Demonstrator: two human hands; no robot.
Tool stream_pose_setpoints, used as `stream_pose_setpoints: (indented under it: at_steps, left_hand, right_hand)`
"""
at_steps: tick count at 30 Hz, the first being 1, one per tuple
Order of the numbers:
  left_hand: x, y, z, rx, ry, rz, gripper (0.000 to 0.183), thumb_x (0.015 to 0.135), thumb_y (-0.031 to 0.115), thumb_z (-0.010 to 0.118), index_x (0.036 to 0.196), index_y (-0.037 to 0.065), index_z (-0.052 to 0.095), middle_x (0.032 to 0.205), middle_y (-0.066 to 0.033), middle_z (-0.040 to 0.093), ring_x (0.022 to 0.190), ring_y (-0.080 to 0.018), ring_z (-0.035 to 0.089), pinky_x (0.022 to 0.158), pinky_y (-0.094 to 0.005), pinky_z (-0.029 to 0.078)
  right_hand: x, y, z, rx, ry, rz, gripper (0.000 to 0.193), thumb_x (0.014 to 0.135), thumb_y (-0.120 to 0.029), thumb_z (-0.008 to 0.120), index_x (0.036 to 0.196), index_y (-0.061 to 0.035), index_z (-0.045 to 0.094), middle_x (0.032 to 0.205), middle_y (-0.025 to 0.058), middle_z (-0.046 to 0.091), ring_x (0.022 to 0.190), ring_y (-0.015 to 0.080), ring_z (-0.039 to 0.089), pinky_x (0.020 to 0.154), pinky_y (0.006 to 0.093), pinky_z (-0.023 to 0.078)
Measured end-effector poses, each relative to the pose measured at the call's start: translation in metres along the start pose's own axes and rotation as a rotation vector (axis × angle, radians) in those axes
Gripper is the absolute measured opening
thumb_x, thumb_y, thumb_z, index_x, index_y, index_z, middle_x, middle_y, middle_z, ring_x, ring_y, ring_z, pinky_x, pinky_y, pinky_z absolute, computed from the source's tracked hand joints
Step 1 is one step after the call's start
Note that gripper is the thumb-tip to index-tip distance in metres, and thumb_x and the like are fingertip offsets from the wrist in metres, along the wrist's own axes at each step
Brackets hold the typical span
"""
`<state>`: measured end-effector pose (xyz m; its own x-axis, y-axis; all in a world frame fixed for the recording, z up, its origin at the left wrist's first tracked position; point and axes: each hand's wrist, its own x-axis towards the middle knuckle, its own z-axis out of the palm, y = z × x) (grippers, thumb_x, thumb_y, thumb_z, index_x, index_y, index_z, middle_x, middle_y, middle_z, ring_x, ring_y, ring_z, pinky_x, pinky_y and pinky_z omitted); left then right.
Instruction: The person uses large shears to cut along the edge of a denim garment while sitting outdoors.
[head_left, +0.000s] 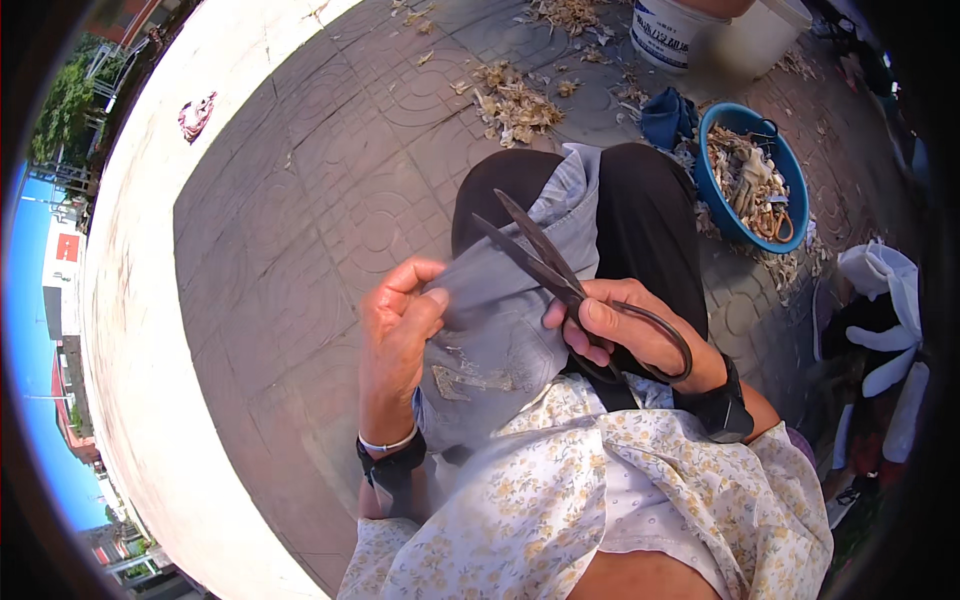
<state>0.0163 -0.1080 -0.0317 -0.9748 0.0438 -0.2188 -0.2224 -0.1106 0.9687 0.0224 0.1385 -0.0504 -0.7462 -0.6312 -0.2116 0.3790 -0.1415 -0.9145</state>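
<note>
A pair of dark metal scissors (536, 262) is in my right hand (640, 325), its fingers wrapped round the looped handles. The blades are slightly apart and point up and to the left, over my lap. My left hand (398, 318) pinches the left edge of a grey cloth (505, 340) between thumb and fingers. This cloth lies draped across my thighs beneath the scissors, with a worn, frayed patch near its lower part. Whether the blades touch the cloth, I cannot tell. Parts of my right fingers are hidden behind the handles.
Right of my knees stands a blue basin (703, 185) holding dry, papery peelings. A dark blue cloth (667, 118) lies beside it. Loose peelings (515, 103) are scattered on the paving (300, 240). White buckets (662, 35) stand at the far right; white gloves (885, 340) lie nearer.
</note>
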Motion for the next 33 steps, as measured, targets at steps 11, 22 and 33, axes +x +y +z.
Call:
stream_pose_setpoints:
  at_steps: [11, 22, 33]
  left_hand:
    - [0.011, -0.015, -0.007, -0.148, -0.081, 0.014, 0.013, 0.086, 0.008, 0.059, 0.096, 0.001, 0.062, 0.080, 0.0044, 0.061, 0.066, 0.0014, 0.049, 0.059, -0.0142, 0.036]
    - [0.010, -0.010, -0.005, -0.222, -0.092, 0.005, 0.011, 0.086, 0.005, 0.058, 0.095, 0.000, 0.062, 0.086, -0.0004, 0.066, 0.073, -0.0034, 0.059, 0.068, -0.0171, 0.046]
    - [0.011, -0.012, 0.002, -0.251, -0.057, 0.027, 0.009, 0.086, 0.005, 0.059, 0.093, 0.000, 0.063, 0.084, -0.0008, 0.066, 0.071, -0.0036, 0.059, 0.066, -0.0171, 0.046]
  right_hand:
    - [-0.017, -0.005, 0.011, -0.128, 0.138, -0.042, 0.049, 0.092, -0.041, 0.060, 0.116, 0.0005, 0.056, 0.083, -0.0018, 0.053, 0.071, 0.0037, 0.045, 0.064, 0.0196, 0.038]
    - [-0.022, 0.005, 0.012, -0.020, 0.047, 0.064, 0.054, 0.090, -0.048, 0.059, 0.113, 0.0005, 0.059, 0.068, -0.0038, 0.051, 0.054, 0.0005, 0.043, 0.047, 0.0166, 0.031]
    - [-0.023, 0.005, 0.012, 0.076, -0.028, 0.084, 0.057, 0.088, -0.053, 0.060, 0.110, 0.0000, 0.060, 0.070, -0.0064, 0.047, 0.059, 0.0009, 0.038, 0.050, 0.0180, 0.027]
